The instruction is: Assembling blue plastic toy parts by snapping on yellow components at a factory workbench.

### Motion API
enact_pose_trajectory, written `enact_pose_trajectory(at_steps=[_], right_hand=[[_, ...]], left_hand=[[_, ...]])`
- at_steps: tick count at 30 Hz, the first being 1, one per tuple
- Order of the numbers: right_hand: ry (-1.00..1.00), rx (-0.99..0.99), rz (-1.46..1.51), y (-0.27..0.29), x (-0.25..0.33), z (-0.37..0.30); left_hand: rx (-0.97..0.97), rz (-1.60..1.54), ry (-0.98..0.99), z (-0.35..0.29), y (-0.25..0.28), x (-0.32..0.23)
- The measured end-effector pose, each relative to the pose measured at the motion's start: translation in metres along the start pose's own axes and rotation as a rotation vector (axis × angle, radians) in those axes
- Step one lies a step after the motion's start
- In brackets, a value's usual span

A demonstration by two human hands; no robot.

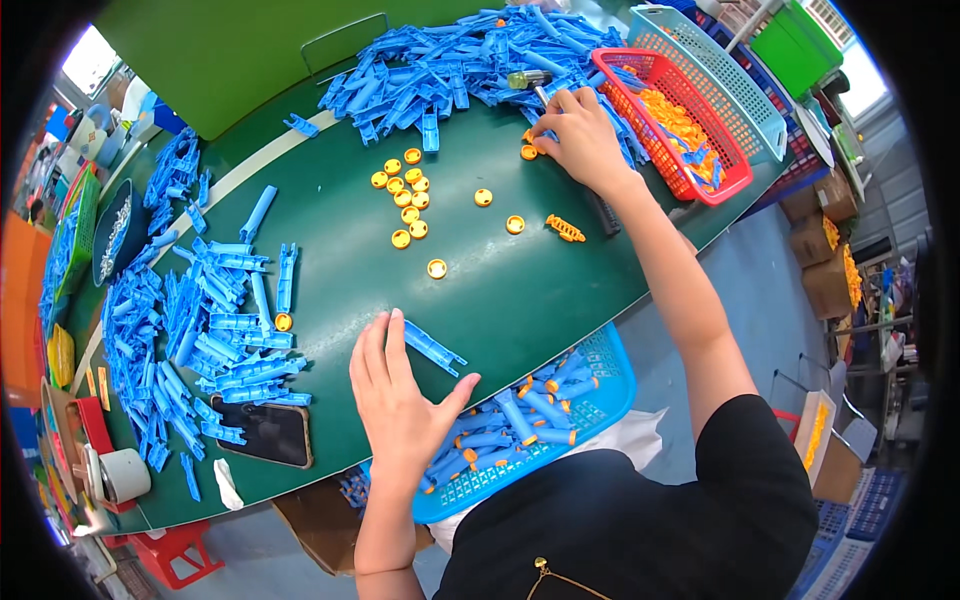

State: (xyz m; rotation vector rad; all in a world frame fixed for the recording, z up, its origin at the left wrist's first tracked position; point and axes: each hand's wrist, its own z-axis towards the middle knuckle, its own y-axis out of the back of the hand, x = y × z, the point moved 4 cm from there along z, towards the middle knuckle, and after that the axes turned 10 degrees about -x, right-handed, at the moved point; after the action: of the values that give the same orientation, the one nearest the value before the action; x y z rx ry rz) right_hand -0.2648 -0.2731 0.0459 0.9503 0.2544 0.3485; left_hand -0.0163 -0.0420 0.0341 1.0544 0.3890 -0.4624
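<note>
My left hand (397, 395) lies palm down near the table's front edge, fingers stretched and thumb spread. Beside its index finger is a blue half-shell (435, 348), hollow side up; whether they touch I cannot tell. My right arm reaches far across the table. The curled fingers of my right hand (580, 138) close on a yellow cap (528, 135), partly hidden at the fingertips, with another yellow cap (528, 153) just below. A green-handled tool (530, 79) lies behind that hand. Several round yellow caps (411, 214) are scattered mid-table, near an orange ribbed piece (565, 228).
Blue half-shells form a large heap (450, 70) at the back and another (210, 320) at left, beside a phone (268, 433). A red basket (735, 180) of orange parts stands at right. Below the table's front edge, a blue basket (610, 375) holds blue tubes with orange ends.
</note>
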Motion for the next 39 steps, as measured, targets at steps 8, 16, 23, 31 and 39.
enact_pose_trajectory(at_steps=[8,16,23,31,39], right_hand=[[-0.052,0.072,0.145,-0.006,0.011,0.0],[0.111,0.053,0.582,0.045,0.07,-0.03],[-0.229,0.144,0.634,0.03,0.051,-0.027],[-0.091,0.181,0.584,-0.008,0.089,0.002],[0.164,0.19,0.745,-0.008,0.095,-0.003]], left_hand=[[0.104,-0.078,-0.028,0.004,-0.018,0.007],[0.05,-0.135,-0.057,0.012,-0.02,0.009],[0.077,-0.029,0.025,0.005,-0.02,0.011],[0.008,-0.029,-0.077,0.004,-0.019,0.015],[0.005,0.116,-0.055,-0.001,-0.007,0.018]])
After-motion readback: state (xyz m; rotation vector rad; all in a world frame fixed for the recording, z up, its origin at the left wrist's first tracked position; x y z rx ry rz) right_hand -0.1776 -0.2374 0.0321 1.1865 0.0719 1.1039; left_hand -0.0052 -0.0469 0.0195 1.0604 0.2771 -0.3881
